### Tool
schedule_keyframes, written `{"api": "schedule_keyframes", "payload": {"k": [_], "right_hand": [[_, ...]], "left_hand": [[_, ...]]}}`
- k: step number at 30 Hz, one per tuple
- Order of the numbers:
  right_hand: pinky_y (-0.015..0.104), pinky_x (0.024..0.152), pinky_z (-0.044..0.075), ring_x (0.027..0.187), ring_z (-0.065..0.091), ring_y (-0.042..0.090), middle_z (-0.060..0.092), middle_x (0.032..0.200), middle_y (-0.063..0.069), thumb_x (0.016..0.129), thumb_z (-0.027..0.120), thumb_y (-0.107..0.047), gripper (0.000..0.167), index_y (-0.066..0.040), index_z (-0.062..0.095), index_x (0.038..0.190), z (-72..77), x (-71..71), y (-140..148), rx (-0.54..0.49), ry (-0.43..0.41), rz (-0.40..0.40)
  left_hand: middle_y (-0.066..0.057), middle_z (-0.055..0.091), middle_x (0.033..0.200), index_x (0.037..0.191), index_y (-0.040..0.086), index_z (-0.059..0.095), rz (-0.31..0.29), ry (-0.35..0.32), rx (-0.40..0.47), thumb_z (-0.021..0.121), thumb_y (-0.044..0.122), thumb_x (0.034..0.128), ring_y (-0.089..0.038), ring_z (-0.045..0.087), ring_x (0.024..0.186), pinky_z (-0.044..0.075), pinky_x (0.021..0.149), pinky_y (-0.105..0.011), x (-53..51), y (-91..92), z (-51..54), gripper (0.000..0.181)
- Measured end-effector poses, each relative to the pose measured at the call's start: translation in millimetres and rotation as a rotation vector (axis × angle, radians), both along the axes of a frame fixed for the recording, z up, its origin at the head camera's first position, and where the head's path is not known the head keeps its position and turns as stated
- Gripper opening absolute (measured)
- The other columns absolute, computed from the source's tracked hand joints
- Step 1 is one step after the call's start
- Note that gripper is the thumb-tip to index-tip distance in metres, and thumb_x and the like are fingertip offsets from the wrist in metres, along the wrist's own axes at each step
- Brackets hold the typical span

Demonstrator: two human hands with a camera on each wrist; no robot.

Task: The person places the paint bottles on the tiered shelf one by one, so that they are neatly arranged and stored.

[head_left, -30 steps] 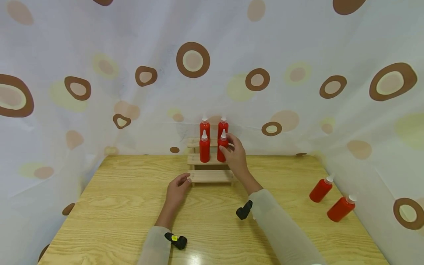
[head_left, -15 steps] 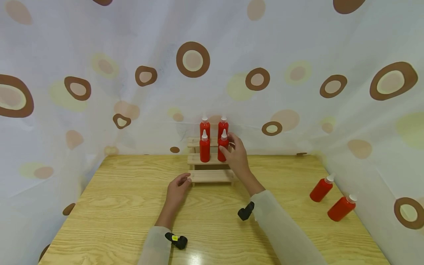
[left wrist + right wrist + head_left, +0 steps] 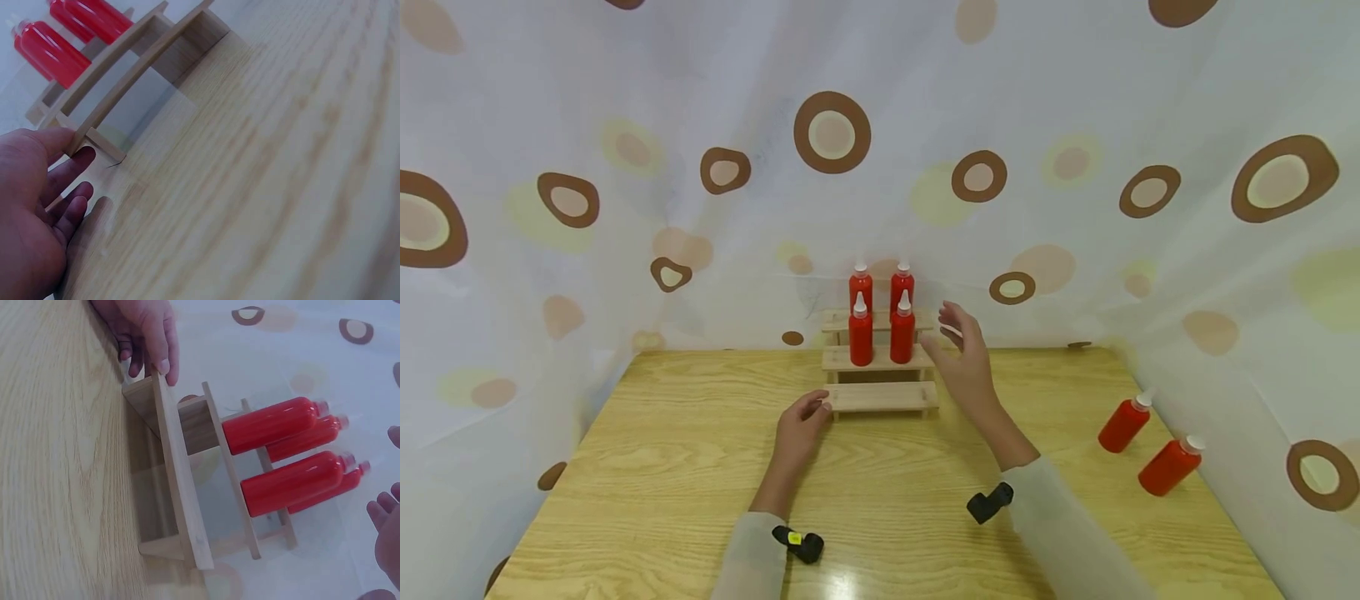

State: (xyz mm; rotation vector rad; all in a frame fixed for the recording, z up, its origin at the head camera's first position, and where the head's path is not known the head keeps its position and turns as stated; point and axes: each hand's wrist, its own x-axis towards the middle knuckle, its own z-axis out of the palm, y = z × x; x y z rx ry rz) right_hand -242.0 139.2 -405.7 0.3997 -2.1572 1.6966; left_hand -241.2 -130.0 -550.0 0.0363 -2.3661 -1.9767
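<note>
A three-tier wooden stand [image 3: 880,398] is at the back of the table. My left hand [image 3: 800,429] pinches the left end of its lowest board, with the thumb showing on the board [image 3: 181,481] in the right wrist view. Two red squeeze bottles with white nozzles, a left bottle [image 3: 861,337] and a right bottle [image 3: 902,335], stand upright on the middle tier. Behind them two more, a left one [image 3: 861,287] and a right one [image 3: 902,287], stand on the top tier. My right hand [image 3: 967,367] hovers beside the stand's right end, fingers loosely bent, holding nothing.
Two more red bottles lie tilted at the table's right side, a farther one [image 3: 1124,425] and a nearer one [image 3: 1170,467]. A patterned white sheet [image 3: 895,200] hangs behind and beside the wooden table [image 3: 700,467].
My right hand has let go of the right bottle on the middle tier and moved off to the right. The bottle stays standing there. My left hand keeps its place at the stand.
</note>
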Motion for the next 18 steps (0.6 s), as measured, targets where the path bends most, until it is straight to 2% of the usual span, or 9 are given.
{"api": "schedule_keyframes", "payload": {"k": [4, 9, 12, 18], "right_hand": [[0.046, 0.115, 0.039, 0.135, 0.046, 0.029, 0.046, 0.144, 0.018, 0.095, 0.068, -0.003, 0.063, -0.002, 0.038, 0.151, -3.0, 10.8, 19, 0.001, 0.025, -0.008], [0.032, 0.114, 0.041, 0.135, 0.046, 0.019, 0.046, 0.145, 0.009, 0.098, 0.067, -0.013, 0.061, -0.011, 0.039, 0.152, -17.5, 19.5, 50, 0.008, 0.025, -0.026], [0.025, 0.112, 0.041, 0.134, 0.046, 0.014, 0.046, 0.145, 0.006, 0.099, 0.066, -0.017, 0.06, -0.013, 0.038, 0.153, -21.8, 31.7, 71, 0.013, -0.001, -0.047], [0.014, 0.106, 0.042, 0.129, 0.048, 0.004, 0.049, 0.139, -0.002, 0.098, 0.067, -0.014, 0.058, -0.012, 0.041, 0.151, -31.1, 63.4, 112, 0.032, -0.044, -0.187]], "left_hand": [[-0.014, 0.067, 0.128, 0.128, 0.015, 0.069, -0.004, -0.007, 0.001, 0.066, 0.027, 0.0988, -0.029, 0.056, 0.127, 0.047, 0.106, -0.05, 0.9, -1.9, -0.4, 0.032], [-0.013, 0.067, 0.127, 0.128, 0.016, 0.069, 0.002, -0.008, 0.002, 0.066, 0.028, 0.0988, -0.028, 0.057, 0.125, 0.047, 0.105, -0.048, 0.0, -3.9, -2.4, 0.032], [-0.013, 0.067, 0.127, 0.128, 0.017, 0.069, 0.006, -0.01, 0.01, 0.066, 0.028, 0.0988, -0.028, 0.057, 0.124, 0.046, 0.105, -0.048, -0.1, -3.8, -2.4, 0.032], [-0.013, 0.067, 0.128, 0.129, 0.016, 0.069, 0.004, -0.007, 0.016, 0.066, 0.027, 0.099, -0.028, 0.057, 0.126, 0.046, 0.106, -0.048, 1.1, -1.3, 0.3, 0.032]]}}
